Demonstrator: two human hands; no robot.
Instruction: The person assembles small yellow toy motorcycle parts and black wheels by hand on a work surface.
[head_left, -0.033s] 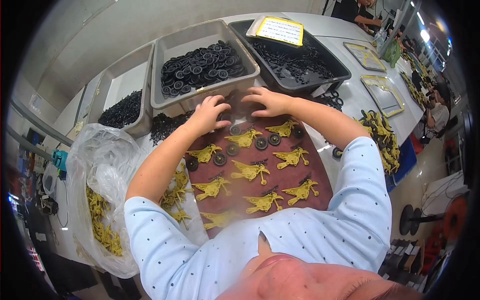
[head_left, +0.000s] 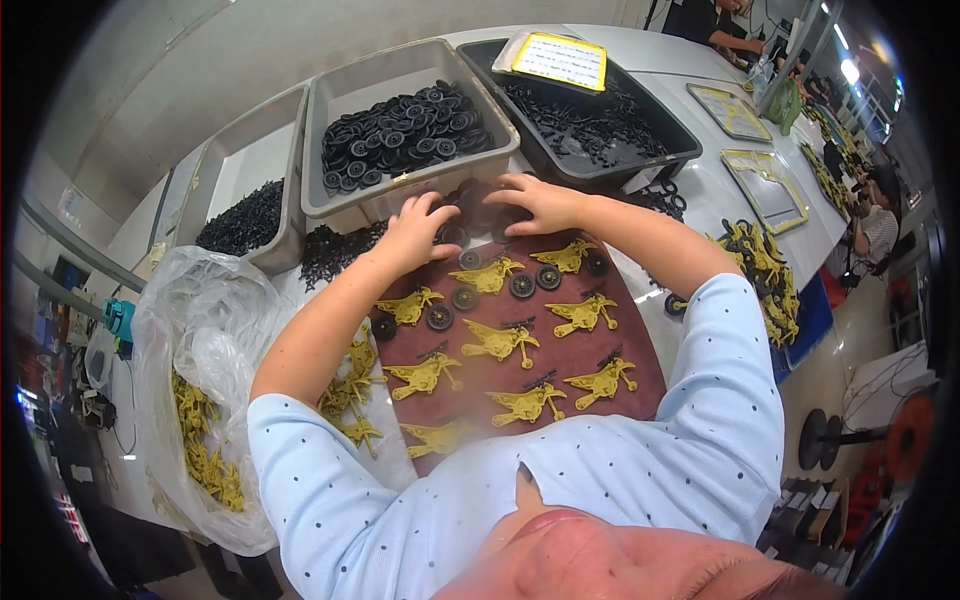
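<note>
My left hand point(head_left: 412, 232) is at the far edge of a dark red cloth point(head_left: 440, 390), fingers curved and apart beside loose black toy wheels point(head_left: 453, 236). Facing it, my right hand point(head_left: 545, 207) has its thumb and fingers spread over the same small heap. Neither hand visibly grips a wheel, though shadow and blur partly hide the fingertips. Several yellow toy motorbike bodies point(head_left: 501, 343) lie in rows on the cloth. Black wheels point(head_left: 522, 285) rest beside those in the far rows, and small black parts point(head_left: 519, 322) lie against several nearer ones.
Behind the cloth stand a grey bin point(head_left: 318, 205) of black wheels, another grey bin point(head_left: 292, 215) and a black bin point(head_left: 683, 150) of small black parts. A clear plastic bag point(head_left: 215, 300) of yellow parts is at left; yellow-and-black pieces point(head_left: 762, 275) are heaped right. Other people sit far right.
My left hand has shifted very slightly to the right. Otherwise the two moments look the same.
</note>
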